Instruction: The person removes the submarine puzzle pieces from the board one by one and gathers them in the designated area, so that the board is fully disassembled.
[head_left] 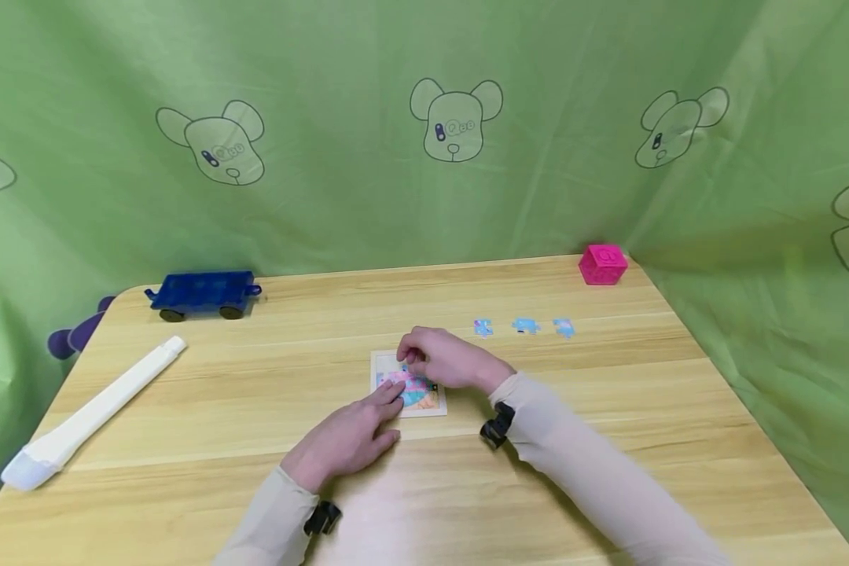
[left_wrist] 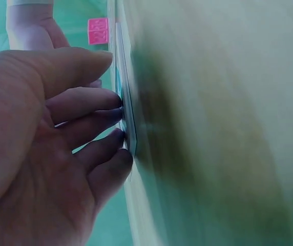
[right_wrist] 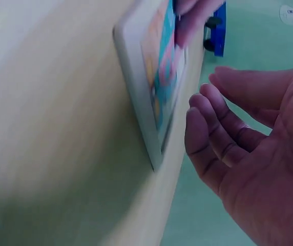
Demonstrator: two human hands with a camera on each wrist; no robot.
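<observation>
One white-framed, multicoloured flat jigsaw puzzle (head_left: pixel 420 399) lies under left-hand grip (head_left: pixel 352 434), fingers apart, touching; right-hand grip (head_left: pixel 447 358) just above, fingertips bunched, can't tell if holding.

A: What shades does the puzzle (head_left: pixel 417 398) show?
B: Pink, light blue and orange, in a white frame (head_left: pixel 428 413).
A: And from there, towards two o'clock?
B: Loose pieces (head_left: pixel 526 325), light blue with touches of pink, then a hot-pink block (head_left: pixel 603 266).
A: Ten o'clock?
B: A deep blue wagon (head_left: pixel 201 291) with dark wheels (head_left: pixel 230 313).
A: Nine?
B: A white stick (head_left: pixel 106 406).
A: Twelve?
B: Green curtain (head_left: pixel 339 196), patterned with pale, dark-outlined animal heads (head_left: pixel 454 141).
A: The sleeves (head_left: pixel 594 472) at four and eight?
B: Cream, above a yellowish wood-grained table (head_left: pixel 290 346).
</observation>
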